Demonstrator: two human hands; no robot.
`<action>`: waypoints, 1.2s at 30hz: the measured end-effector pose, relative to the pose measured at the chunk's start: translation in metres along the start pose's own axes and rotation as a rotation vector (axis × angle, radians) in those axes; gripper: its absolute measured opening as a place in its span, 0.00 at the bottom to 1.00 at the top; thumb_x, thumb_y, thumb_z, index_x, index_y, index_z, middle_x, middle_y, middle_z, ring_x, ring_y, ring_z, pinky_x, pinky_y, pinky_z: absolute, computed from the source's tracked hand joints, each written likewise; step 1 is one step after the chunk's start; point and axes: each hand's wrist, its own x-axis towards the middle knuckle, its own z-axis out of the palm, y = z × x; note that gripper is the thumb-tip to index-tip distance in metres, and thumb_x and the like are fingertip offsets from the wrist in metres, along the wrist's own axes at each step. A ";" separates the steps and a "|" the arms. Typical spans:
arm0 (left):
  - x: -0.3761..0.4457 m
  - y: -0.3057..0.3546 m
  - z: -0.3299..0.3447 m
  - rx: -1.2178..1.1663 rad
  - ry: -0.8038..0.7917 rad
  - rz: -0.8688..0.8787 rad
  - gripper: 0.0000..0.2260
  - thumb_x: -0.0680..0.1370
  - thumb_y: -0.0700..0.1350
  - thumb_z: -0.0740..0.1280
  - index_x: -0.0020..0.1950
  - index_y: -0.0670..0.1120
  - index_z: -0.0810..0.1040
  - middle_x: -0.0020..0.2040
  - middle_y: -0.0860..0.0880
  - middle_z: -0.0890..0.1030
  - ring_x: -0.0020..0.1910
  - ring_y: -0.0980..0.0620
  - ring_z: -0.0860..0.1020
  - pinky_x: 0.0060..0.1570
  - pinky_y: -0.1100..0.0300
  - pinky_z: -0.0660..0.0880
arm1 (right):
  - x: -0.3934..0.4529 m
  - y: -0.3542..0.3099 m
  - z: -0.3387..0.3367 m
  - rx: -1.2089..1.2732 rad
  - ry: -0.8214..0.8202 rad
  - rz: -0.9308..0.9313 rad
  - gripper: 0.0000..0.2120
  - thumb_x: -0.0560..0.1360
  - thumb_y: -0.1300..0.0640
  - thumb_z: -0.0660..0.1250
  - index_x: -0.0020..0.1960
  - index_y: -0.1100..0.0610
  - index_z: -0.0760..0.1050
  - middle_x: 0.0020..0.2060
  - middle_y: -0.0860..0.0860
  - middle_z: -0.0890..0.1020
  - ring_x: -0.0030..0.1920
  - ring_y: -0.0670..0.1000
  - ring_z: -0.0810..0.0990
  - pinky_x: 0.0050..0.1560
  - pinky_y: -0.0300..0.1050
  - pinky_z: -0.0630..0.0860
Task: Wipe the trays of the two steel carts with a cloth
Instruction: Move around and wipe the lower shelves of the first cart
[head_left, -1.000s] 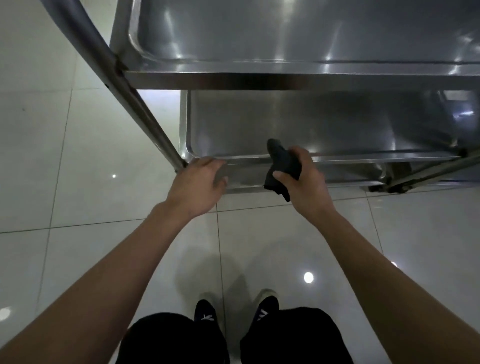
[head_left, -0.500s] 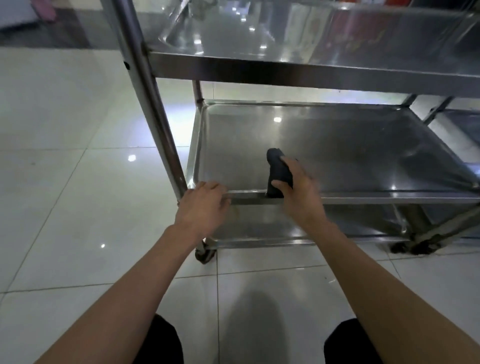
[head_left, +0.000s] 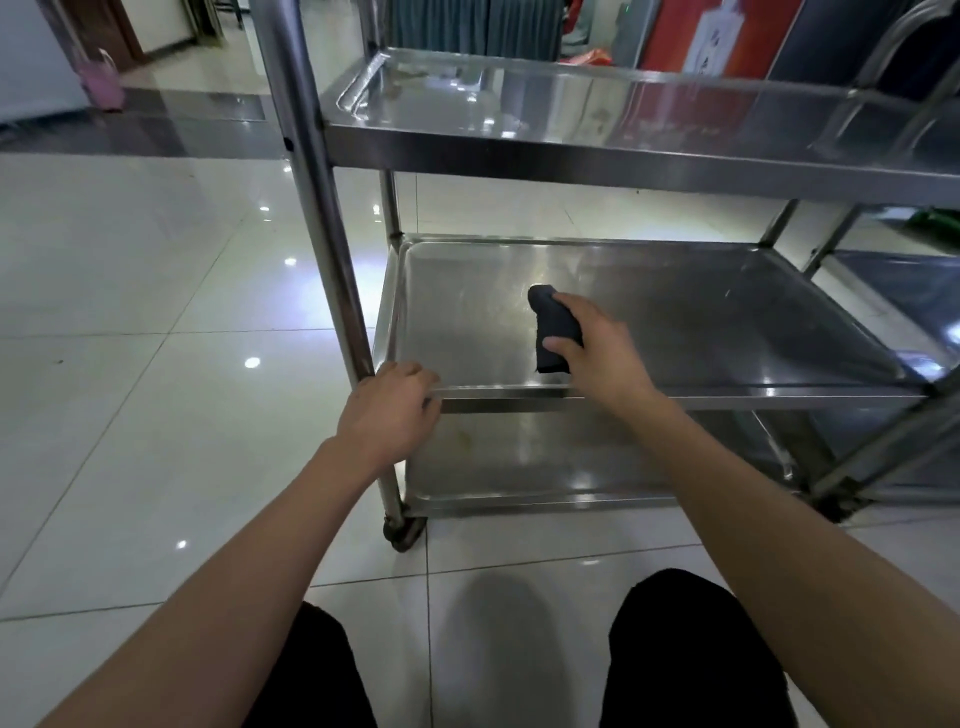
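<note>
Floor: glossy pale tiles (head_left: 156, 426) with ceiling-light glints, wide and bare to the left of the cart and between the person's knees.
Cart: steel three-tier cart (head_left: 311, 171) straight ahead; its thick near-left post rises past the top of the view, and a castor (head_left: 400, 532) sits at that post's foot.
Top tray: top tray (head_left: 571, 104) with a raised rim, its near edge overhanging the tier below.
Middle tray: middle tray (head_left: 727, 322), shallow, lipped on all sides, with open surface to the right of and beyond the cloth.
Bottom tray: bottom tray (head_left: 545, 467), close to the floor, partly hidden under the middle tier.
Second cart: second cart (head_left: 909, 291) just beside the first on the right, only its frame and shelf edges showing.
Cloth: dark cloth (head_left: 553, 327) bunched up, lying on the middle tray near the front rim, left of centre.
Right hand: right hand (head_left: 597, 353) over the front rim, fingers and thumb curled round the cloth, holding it against the tray.
Left hand: left hand (head_left: 392, 410) gripping the near-left corner of the middle tray's rim, fingers curled over the edge beside the post.
Writing: red panel (head_left: 722, 36) behind the cart bears white marks, too blurred to read.
</note>
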 end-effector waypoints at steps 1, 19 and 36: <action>0.001 0.001 -0.003 0.005 0.007 -0.002 0.14 0.80 0.49 0.60 0.63 0.49 0.78 0.57 0.49 0.79 0.59 0.44 0.75 0.51 0.49 0.75 | 0.000 0.000 -0.002 -0.021 -0.015 -0.003 0.25 0.78 0.58 0.69 0.73 0.53 0.68 0.67 0.53 0.75 0.62 0.54 0.75 0.59 0.41 0.68; -0.011 0.001 0.037 0.115 -0.025 -0.113 0.17 0.80 0.50 0.61 0.68 0.50 0.74 0.65 0.49 0.75 0.67 0.46 0.69 0.61 0.49 0.71 | -0.003 0.046 0.061 -0.409 -0.389 -0.090 0.24 0.86 0.48 0.46 0.80 0.55 0.56 0.79 0.52 0.57 0.79 0.56 0.53 0.77 0.58 0.56; -0.010 -0.007 0.041 0.097 0.047 -0.161 0.15 0.79 0.47 0.61 0.65 0.50 0.78 0.60 0.48 0.75 0.59 0.45 0.75 0.56 0.51 0.72 | 0.026 0.033 0.092 -0.507 -0.240 -0.071 0.20 0.85 0.53 0.50 0.76 0.52 0.62 0.77 0.51 0.61 0.78 0.54 0.54 0.76 0.60 0.52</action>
